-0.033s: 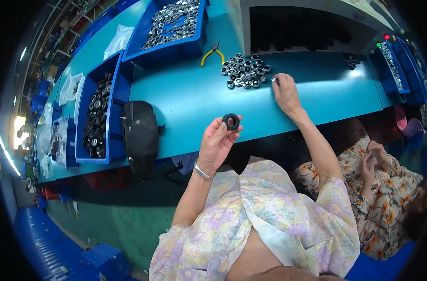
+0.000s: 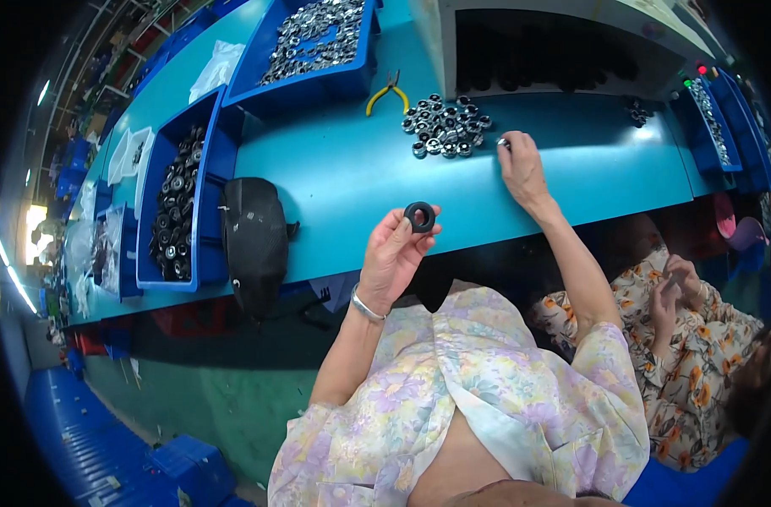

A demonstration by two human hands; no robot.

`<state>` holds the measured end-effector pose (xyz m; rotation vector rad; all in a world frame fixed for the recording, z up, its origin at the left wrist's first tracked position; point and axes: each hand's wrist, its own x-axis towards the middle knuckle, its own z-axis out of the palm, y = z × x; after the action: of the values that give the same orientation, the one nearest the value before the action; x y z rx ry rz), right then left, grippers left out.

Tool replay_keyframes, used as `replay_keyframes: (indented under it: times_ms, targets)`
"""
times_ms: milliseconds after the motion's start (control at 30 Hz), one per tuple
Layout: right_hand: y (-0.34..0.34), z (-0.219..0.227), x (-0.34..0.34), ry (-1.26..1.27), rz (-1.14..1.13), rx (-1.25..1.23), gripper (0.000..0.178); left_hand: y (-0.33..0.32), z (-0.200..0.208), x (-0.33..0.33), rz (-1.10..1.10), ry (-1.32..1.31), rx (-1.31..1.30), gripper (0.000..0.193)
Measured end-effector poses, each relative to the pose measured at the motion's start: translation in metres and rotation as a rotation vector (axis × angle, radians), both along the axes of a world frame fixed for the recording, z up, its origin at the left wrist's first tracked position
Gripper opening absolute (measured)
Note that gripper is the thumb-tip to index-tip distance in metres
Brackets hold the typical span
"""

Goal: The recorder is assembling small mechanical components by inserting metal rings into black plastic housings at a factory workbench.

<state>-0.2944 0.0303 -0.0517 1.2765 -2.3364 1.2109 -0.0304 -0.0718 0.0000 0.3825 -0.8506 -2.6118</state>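
My left hand, with a silver bangle on its wrist, holds up a black ring between thumb and fingers. The ring is above the front edge of the blue-green table. Farther off to the right, my right hand pinches a small shiny metal part, mostly covered by the fingers. Just left of that hand lies a pile of similar round chrome and black parts. Beside the pile are pliers with yellow handles.
A blue bin of black round parts stands at left, with a black padded object against it. Behind is another blue bin of metal parts. A pale open-fronted housing stands at the back. A co-worker's hands show at right.
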Motion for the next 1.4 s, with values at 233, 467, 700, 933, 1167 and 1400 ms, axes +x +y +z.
replay_keyframes:
  times_ms: [233,467,700,933,1167,1400]
  targets:
    - [0.027,0.044,0.073,-0.823,0.258,-0.207,0.022,0.004,0.0,0.001,0.0,-0.024,-0.044,0.031]
    - [0.032,0.057,0.145,-0.845,0.47,-0.241,0.017,0.019,0.002,0.004,0.003,-0.08,-0.166,0.027]
    - [0.038,0.053,0.163,-1.014,0.425,-0.374,0.01,0.032,0.006,0.011,0.006,-0.158,-0.342,0.026]
    - [0.045,0.046,0.171,-1.005,0.451,-0.465,0.007,0.039,0.009,0.019,-0.025,-0.156,-0.375,0.031]
    - [0.042,0.044,0.181,-0.757,0.378,-0.463,0.008,0.048,0.008,0.022,0.0,-0.211,-0.422,0.033]
    - [0.04,0.044,0.185,-0.459,0.266,-0.398,0.009,0.055,0.009,0.022,0.118,-0.252,-0.551,0.03]
